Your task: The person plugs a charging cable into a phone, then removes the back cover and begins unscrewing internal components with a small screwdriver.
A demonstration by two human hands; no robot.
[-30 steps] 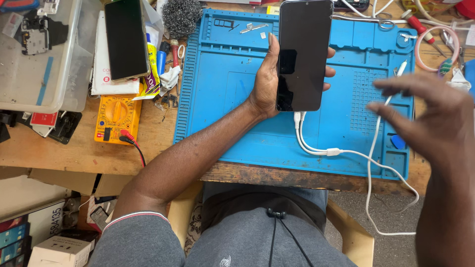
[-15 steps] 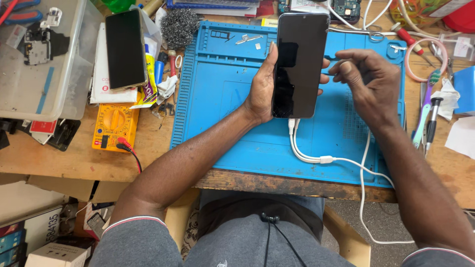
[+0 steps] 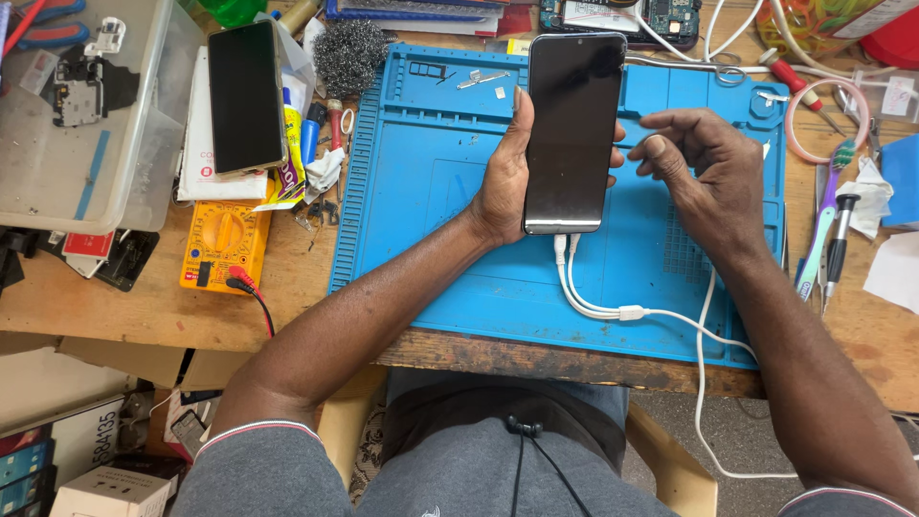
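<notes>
Looking down from my head: my left hand (image 3: 503,182) is wrapped around a dark-screened phone (image 3: 572,129), held upright over the blue mat (image 3: 450,249) on the tabletop (image 3: 287,297). A white cable (image 3: 613,308) hangs from its six o'clock end. At three o'clock, my right hand (image 3: 704,168) hovers just beside the phone, fingers curled, holding nothing that I can see.

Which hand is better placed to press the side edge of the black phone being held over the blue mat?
Right. The left hand is busy gripping the black dark-screened smartphone, while the empty right hand has fingertips close to the phone's right edge.
</notes>
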